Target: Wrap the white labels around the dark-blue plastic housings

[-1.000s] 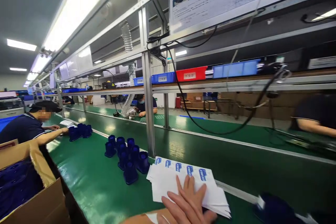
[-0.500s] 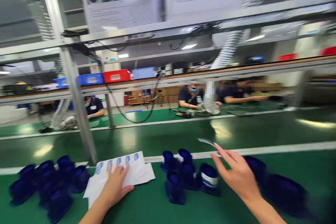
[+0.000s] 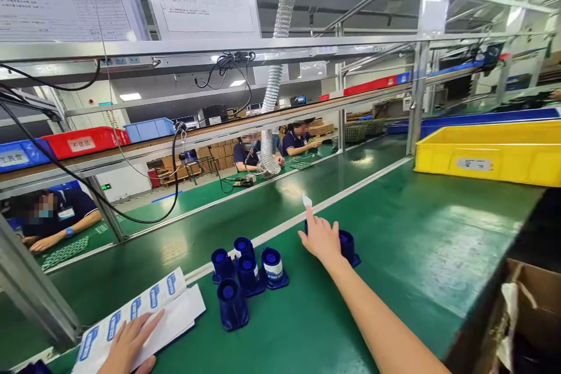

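Observation:
My left hand [image 3: 129,347] lies with fingers stretched out on a stack of white label sheets [image 3: 153,298] printed in blue. A small white sticker [image 3: 307,201] clings to the tip of the raised index finger of my right hand [image 3: 324,241]. Partly behind that hand stands a dark blue flanged plastic cup [image 3: 347,246]; another blue edge shows at its left. Between my hands is a group of several similar cups [image 3: 232,307], and one labelled cup [image 3: 274,269] wears a white band with blue print.
A yellow bin [image 3: 491,155] stands at the bench's far right. An open cardboard box [image 3: 532,292] is below the right edge. A metal post [image 3: 33,286] rises at the left. Across the bench, co-workers [image 3: 65,216] sit by green boards; a black cable [image 3: 144,219] hangs down.
My view has swung to the right, bringing in the yellow bin. My right hand, with the sticker, has come over the cups at the right. My left hand remains on the sheets.

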Demonstrator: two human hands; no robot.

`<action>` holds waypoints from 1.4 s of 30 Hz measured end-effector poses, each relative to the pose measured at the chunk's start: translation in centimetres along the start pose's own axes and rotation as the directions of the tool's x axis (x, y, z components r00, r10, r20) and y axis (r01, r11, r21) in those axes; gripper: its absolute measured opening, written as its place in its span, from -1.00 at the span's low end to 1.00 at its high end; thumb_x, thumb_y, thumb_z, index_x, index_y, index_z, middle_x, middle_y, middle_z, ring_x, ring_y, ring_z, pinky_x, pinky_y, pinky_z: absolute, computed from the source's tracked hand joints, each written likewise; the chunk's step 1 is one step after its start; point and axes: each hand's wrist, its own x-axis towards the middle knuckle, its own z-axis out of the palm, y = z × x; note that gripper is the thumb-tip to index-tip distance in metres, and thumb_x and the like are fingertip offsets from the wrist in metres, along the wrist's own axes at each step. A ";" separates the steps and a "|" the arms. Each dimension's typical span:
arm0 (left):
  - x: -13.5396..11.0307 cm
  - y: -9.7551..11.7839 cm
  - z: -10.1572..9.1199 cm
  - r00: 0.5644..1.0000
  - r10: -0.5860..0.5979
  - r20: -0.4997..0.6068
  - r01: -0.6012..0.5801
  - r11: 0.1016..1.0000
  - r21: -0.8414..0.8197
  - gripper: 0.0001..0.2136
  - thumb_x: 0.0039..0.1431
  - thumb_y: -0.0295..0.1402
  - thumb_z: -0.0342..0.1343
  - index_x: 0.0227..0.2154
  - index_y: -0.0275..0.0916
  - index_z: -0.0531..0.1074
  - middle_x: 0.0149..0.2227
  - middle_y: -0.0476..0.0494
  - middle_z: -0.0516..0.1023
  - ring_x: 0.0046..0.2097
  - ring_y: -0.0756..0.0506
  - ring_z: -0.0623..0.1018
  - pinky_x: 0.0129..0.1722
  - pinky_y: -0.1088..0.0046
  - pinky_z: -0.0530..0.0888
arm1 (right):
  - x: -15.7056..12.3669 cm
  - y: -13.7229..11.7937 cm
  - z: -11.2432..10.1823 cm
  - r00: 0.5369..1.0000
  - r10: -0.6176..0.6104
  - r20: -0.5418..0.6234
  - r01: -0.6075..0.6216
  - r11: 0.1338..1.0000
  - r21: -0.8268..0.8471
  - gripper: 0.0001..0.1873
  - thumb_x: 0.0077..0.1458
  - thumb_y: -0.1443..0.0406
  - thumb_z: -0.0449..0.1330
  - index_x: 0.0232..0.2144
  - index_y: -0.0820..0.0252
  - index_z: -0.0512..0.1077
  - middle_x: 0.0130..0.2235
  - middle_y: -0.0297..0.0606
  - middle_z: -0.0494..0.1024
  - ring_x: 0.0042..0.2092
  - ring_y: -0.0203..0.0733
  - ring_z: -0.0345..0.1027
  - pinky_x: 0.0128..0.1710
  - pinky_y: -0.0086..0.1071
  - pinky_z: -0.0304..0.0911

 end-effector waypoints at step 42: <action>3.1 15.0 6.2 0.853 -0.499 0.153 0.245 0.124 -0.961 -0.25 -0.10 0.13 0.44 0.12 -0.12 0.43 -0.03 -0.28 0.61 -0.12 -0.28 0.64 -0.06 0.12 0.59 | -18.0 -17.3 -4.6 0.189 -0.810 -0.556 0.803 -0.199 0.562 -0.24 0.16 0.43 0.13 0.39 0.29 0.07 0.17 0.14 0.56 0.09 0.01 0.56 -0.06 -0.22 0.57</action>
